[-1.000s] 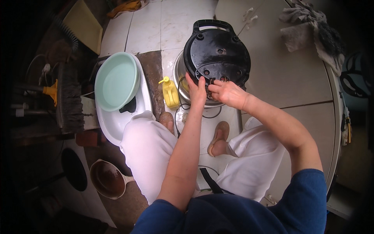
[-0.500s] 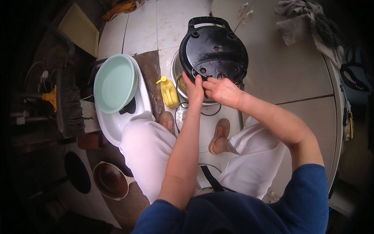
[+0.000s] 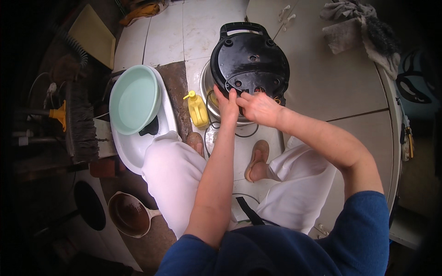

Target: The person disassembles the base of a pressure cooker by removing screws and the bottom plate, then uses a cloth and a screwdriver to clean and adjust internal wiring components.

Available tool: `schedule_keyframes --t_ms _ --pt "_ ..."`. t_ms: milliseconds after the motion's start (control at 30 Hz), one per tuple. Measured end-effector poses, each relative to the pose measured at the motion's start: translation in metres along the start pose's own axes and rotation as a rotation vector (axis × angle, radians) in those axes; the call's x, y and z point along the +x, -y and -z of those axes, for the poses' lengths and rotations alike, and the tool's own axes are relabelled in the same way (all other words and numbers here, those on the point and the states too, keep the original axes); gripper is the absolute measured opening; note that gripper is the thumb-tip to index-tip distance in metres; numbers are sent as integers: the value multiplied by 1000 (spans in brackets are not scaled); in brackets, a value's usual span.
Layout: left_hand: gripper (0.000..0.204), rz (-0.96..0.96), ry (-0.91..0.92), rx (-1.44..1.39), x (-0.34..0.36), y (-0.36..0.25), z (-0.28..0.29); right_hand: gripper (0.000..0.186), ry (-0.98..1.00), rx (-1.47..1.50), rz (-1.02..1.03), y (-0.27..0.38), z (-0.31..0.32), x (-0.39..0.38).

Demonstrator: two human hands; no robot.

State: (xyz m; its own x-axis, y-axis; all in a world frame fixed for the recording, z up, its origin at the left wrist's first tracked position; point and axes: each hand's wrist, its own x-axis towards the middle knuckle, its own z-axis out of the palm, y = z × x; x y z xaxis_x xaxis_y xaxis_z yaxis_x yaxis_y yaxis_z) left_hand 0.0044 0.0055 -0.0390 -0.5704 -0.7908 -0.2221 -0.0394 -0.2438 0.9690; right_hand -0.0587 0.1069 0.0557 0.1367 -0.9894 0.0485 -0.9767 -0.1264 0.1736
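Observation:
A round black appliance part [image 3: 251, 57] with a handle at its far end and several screw holes rests on a shiny metal drum [image 3: 206, 87]. At its near edge an opening [image 3: 260, 89] shows coloured wires. My left hand [image 3: 225, 105] grips the near left rim, thumb and fingers around the edge. Close beside it, my right hand [image 3: 260, 108] is closed in a pinch at the opening; what its fingertips hold is hidden. A thin black cord [image 3: 248, 135] loops below the drum.
Left of the drum stands a yellow spray bottle [image 3: 199, 112]. A pale green basin [image 3: 133, 99] sits over a white tub [image 3: 171, 122]. A brown-stained pan [image 3: 131, 216] lies at lower left, near a grey brush [image 3: 83, 124]. Grey cloths [image 3: 345, 37] hang over the cabinet [image 3: 331, 78] at right.
The whole view has shifted slightly, with the appliance a little further left. Both hands stay at the same near edge, and my right fingers have barely moved.

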Motion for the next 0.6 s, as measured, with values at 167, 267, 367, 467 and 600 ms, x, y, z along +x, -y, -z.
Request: schedule_keyframes --t_ms 167,267,367,467,600 --pt "81 -32 -5 86 -1 4 0 14 -32 153 -158 -2 17 -9" --pt "81 -41 -2 98 -3 5 0 18 -226 385 -493 -3 9 -27" --pt "81 -18 28 81 -3 2 -2 22 -395 787 -746 -5 8 -44" --pt "81 -32 5 63 -1 6 2 24 -319 1191 -923 -8 18 -51" --pt "81 -28 2 64 1 8 0 27 -273 1654 -1058 -7 28 -52"
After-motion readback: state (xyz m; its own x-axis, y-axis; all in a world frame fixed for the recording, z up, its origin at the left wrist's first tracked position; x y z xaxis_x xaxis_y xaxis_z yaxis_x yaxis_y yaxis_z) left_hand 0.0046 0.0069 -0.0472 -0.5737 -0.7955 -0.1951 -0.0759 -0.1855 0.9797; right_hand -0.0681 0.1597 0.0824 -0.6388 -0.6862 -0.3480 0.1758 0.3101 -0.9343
